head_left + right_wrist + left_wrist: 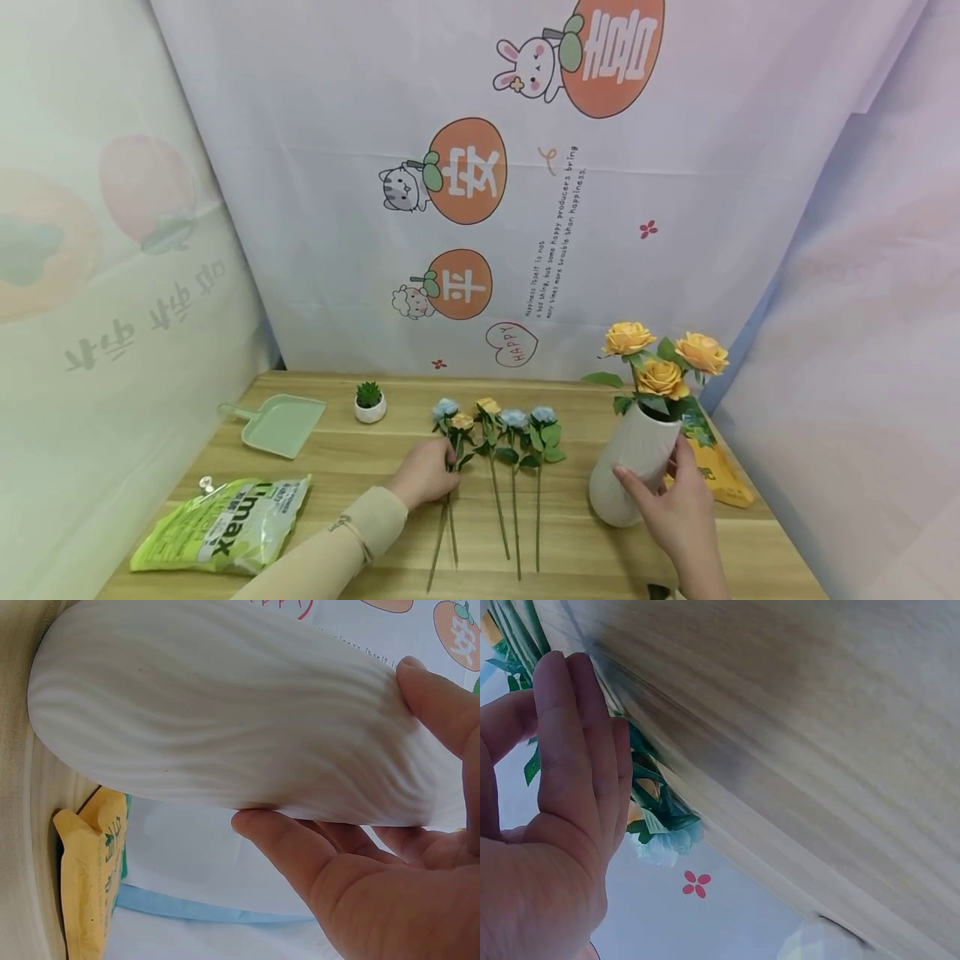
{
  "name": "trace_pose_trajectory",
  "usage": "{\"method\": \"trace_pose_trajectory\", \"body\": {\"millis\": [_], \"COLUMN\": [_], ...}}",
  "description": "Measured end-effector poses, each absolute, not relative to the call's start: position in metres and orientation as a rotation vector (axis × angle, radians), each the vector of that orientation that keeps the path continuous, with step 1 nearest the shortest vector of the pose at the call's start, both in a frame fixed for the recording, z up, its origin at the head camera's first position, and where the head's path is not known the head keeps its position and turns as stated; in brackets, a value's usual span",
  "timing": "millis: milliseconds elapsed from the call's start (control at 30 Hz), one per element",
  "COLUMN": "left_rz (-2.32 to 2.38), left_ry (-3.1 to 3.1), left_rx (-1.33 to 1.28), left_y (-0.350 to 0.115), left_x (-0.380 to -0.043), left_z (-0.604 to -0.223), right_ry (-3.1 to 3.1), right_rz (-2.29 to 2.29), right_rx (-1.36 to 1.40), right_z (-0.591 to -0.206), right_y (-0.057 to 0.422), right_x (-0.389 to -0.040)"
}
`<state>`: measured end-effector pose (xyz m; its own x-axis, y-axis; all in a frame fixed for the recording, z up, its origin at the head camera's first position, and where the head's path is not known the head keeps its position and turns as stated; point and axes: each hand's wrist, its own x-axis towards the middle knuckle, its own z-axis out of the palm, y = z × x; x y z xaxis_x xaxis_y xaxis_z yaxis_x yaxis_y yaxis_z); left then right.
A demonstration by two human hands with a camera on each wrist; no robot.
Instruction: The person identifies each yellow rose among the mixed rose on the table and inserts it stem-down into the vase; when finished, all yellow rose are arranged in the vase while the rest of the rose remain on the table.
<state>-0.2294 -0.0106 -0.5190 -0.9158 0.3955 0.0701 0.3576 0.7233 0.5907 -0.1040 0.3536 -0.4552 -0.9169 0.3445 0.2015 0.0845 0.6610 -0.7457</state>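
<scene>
"White vase (pixel 632 458), at the right of the counter (pixel 570 517). What's in it?"

"Three yellow roses (pixel 660 379). Their heads poke out of the top. The little pot (pixel 370 413) at the back holds a green plant (pixel 368 393)."

"What is the right hand (pixel 681 507) doing?"

"Holding the vase, thumb on one side, fingers on the other. The right wrist view shows wavy lines on the vase that the head view hardly shows. But the head view shows its roses, and the wrist view doesn't."

"Which way does the vase point?"

"Up, with its top leaning right in the head view."

"And the left hand (pixel 424 472)?"

"It's at the stems of a blue rose (pixel 445 407) and a yellow rose (pixel 461 422). The left wrist view shows its fingers long and close together. I can't tell if they pinch the stems."

"The other three flowers (pixel 513 418)?"

"Beside those, lying with heads to the back and long stems toward the person."
</scene>
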Motion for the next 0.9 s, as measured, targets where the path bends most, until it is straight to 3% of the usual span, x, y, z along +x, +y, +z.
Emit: {"method": "trace_pose_trajectory", "body": {"millis": [900], "left_rz": [0.782], "left_ry": [3.022], "left_rx": [0.760], "left_y": [0.000], "left_x": [-0.216], "left_z": [-0.514], "right_ry": [-2.551], "right_rz": [1.119], "right_rx": [-0.348], "right_z": [-0.454], "right_y": [0.352], "right_x": [-0.103]}}
